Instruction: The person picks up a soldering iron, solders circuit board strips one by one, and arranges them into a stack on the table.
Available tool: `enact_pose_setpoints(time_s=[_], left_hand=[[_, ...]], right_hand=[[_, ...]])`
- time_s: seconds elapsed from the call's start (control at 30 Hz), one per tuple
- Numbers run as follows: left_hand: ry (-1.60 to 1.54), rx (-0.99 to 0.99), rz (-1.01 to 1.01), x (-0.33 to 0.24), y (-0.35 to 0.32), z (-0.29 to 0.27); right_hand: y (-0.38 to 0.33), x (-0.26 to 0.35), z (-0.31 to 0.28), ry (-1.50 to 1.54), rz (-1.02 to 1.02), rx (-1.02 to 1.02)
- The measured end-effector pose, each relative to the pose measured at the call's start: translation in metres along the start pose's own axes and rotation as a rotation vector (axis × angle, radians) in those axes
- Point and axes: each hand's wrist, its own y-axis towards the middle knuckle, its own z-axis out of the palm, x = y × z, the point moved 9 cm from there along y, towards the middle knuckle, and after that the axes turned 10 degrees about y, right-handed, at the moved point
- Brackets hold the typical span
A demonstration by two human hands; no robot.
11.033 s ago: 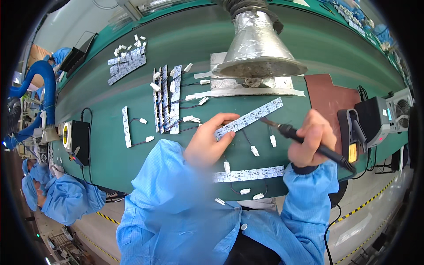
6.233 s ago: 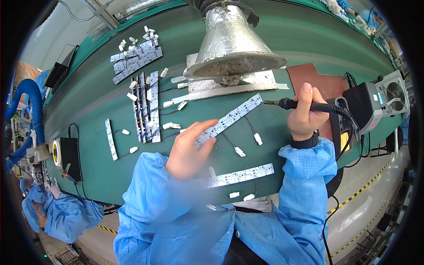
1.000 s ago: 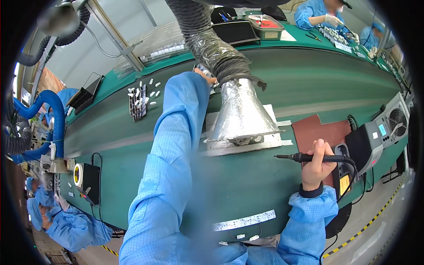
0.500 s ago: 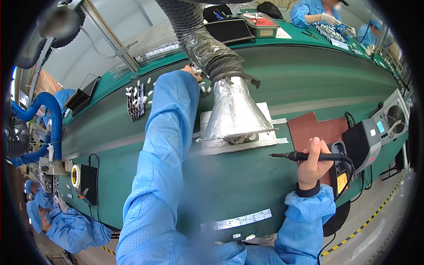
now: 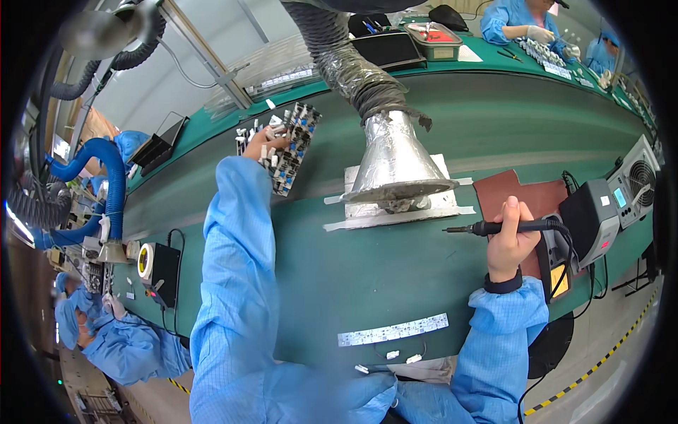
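Circuit boards (image 5: 299,145) clasped in curled left grip (image 5: 265,144); soldering iron (image 5: 487,227) pinched in closed right grip (image 5: 510,244)

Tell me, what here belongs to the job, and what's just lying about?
Seems to belong:
- soldering iron, in the right hand
- circuit boards, at the left hand
- single circuit strip
- soldering station
- metal hood

Probably just lying about:
- reddish mat
- grey tray
- white sheet beside it

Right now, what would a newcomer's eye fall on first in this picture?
A silver cone hood on a ribbed duct, in the upper middle above the green worktop, stands out most. At upper left, the left hand grips circuit boards with white connectors. At right, the right hand holds a soldering iron, tip pointing left.
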Motion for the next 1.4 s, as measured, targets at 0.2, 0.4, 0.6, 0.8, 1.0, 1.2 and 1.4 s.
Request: enact_pose_setpoints(time_s=[0.2,0.4,0.6,0.8,1.0,1.2,1.4], left_hand=[[-0.042,0.025,0.013,-0.074,-0.099,-0.035],[0.020,0.286,-0.120,-0.101,-0.220,0.018],[0.266,0.588,0.143,-0.160,-0.247,0.148],[0.653,0.446,0.553,-0.199,-0.278,0.206],[0.493,0.547,0.368,-0.164,-0.266,0.208],[0.429,0.529,0.378,-0.153,-0.246,0.216],[0.198,0.593,0.402,-0.150,-0.239,0.206]], right_hand=[[0.007,-0.005,-0.008,0.011,-0.039,-0.039],[0.010,-0.010,0.000,0.020,-0.021,-0.021],[0.007,-0.018,-0.010,-0.014,-0.006,-0.027],[0.009,-0.015,-0.010,-0.032,-0.041,-0.023],[0.009,-0.018,-0.008,-0.008,-0.009,-0.029],[0.008,-0.019,-0.009,-0.018,0.001,-0.027],[0.009,-0.015,-0.008,-0.009,0.003,-0.025]])
